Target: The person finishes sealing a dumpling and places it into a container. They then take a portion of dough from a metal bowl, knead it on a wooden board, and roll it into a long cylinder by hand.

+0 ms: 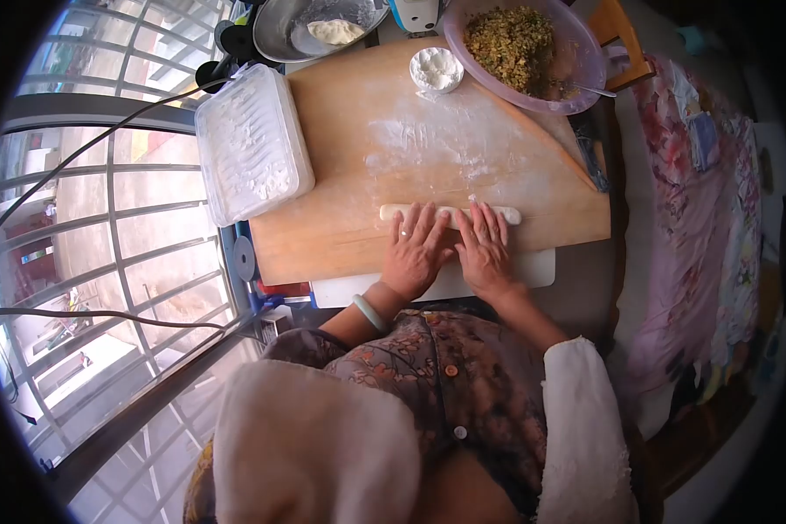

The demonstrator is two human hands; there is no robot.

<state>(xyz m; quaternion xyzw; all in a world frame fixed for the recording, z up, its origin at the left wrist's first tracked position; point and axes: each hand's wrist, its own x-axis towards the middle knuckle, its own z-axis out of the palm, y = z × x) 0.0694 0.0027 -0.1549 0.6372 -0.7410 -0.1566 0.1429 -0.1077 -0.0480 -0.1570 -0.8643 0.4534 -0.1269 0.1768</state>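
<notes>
A pale log of dough [513, 215] lies crosswise near the front edge of a floured wooden board [341, 175]. My left hand [413, 253], with a ring and a light bangle at the wrist, rests its outstretched fingers on the log's left half. Close beside it, my right hand [483, 253] has its fingers laid flat over the right half. The thumbs nearly meet between them. Both ends of the roll stick out past my fingers. White flour [419, 144] is smeared across the board beyond the dough.
A floury plastic container [253, 144] stands at the board's left. At the back are a metal bowl [279, 39] holding dough [335, 32], a small bowl of flour [437, 70] and a pink basin [576, 96] of chopped filling [511, 48]. A rolling pin [541, 140] lies along the right edge.
</notes>
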